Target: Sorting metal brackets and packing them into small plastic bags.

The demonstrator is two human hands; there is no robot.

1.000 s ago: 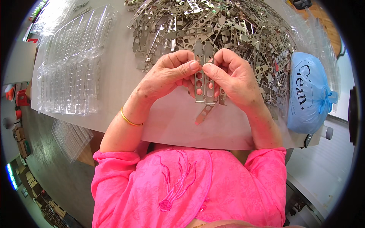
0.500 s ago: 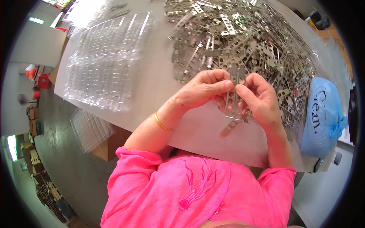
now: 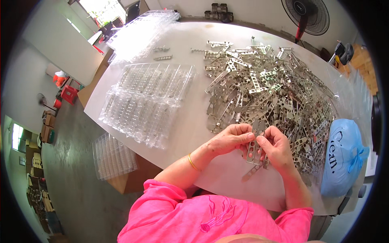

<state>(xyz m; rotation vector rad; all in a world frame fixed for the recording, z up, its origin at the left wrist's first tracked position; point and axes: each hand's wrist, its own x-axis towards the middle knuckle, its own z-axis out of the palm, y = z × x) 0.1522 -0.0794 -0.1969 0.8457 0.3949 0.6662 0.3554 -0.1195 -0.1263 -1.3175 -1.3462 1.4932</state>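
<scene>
At the near edge of a metal heap, my left hand [image 3: 231,140] pinches a long silver perforated metal piece [image 3: 253,157] between thumb and fingers. My right hand [image 3: 277,148] grips the same piece from its right side, thumb on top. Two parallel bars with round holes make up the piece, which points away from me; my fingers cover part of its middle. Just below it, a flat metal strip with a tapered end [image 3: 250,174] shows; whether it is joined to the held piece I cannot tell. Beyond my hands lies the large heap of similar perforated metal parts [image 3: 259,83].
Clear plastic compartment trays [image 3: 148,99] lie left on the white table [image 3: 190,150], with more clear trays [image 3: 139,34] farther back. A tied blue bag [image 3: 343,156] stands at the right edge. One tray [image 3: 113,156] rests on a cardboard box [image 3: 135,176] below the table's left edge.
The view has tilted up, so the table sits lower and its far edge and a fan have come into sight. Both hands keep their hold on the metal piece.
</scene>
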